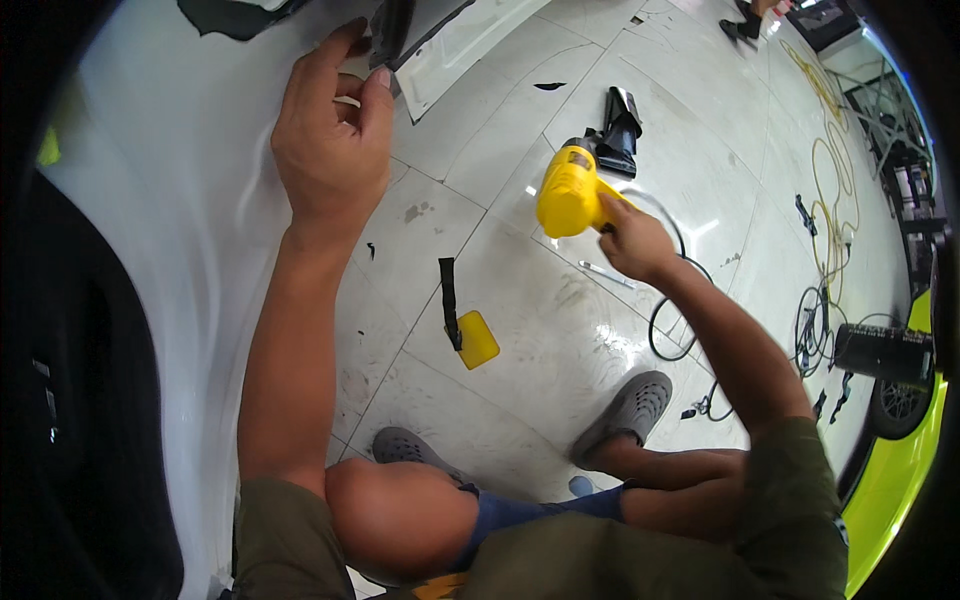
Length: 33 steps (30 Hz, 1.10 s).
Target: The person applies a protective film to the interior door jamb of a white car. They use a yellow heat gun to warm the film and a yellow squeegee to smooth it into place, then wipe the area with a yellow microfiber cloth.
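Note:
My right hand (638, 240) is wrapped round the handle of a yellow heat gun (568, 198), held above the floor with its dark nozzle pointing away from me. At the upper left my left hand (333, 140) is raised beside a white car body (205, 190). Its fingers are curled, with thumb and fingertips at the edge of a strip of dark film (393, 32), which they seem to pinch; the exact contact is partly hidden. Just beyond the film is the lower corner of a white panel (440, 75).
On the tiled floor lie a yellow squeegee card (479, 341) with a black strip (448, 295), crumpled black film (621, 130), a white pen-like stick (606, 274) and a black cable (655, 325). Right are a black cylinder (882, 354), yellow hose (822, 190) and a lime-green car (905, 440).

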### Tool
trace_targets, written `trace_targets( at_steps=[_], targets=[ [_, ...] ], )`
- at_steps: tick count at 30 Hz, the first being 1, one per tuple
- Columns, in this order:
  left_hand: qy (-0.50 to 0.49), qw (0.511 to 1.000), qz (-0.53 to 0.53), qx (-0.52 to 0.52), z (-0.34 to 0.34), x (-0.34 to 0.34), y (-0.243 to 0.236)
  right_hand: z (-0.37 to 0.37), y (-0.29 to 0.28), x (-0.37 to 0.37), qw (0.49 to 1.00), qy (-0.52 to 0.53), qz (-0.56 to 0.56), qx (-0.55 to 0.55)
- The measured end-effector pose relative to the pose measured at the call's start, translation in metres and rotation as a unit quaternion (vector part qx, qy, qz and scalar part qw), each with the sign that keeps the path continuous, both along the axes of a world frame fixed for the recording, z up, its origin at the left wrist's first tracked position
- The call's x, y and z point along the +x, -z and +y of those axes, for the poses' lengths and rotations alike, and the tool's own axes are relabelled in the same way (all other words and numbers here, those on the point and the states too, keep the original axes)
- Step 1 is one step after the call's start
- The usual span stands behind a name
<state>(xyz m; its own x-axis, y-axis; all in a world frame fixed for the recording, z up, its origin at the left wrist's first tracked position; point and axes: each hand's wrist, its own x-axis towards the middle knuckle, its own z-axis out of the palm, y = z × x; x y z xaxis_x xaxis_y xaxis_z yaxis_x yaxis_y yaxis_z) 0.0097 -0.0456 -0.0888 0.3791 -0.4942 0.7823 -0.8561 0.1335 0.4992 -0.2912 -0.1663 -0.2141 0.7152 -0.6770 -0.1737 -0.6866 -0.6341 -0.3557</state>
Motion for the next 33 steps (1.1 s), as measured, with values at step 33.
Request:
trace_targets(
  at_steps=[33],
  targets=[
    [0.026, 0.997, 0.018, 0.069, 0.008, 0.004, -0.009, 0.086, -0.009, 0.143, 0.845, 0.234, -0.475, 0.073]
  ],
)
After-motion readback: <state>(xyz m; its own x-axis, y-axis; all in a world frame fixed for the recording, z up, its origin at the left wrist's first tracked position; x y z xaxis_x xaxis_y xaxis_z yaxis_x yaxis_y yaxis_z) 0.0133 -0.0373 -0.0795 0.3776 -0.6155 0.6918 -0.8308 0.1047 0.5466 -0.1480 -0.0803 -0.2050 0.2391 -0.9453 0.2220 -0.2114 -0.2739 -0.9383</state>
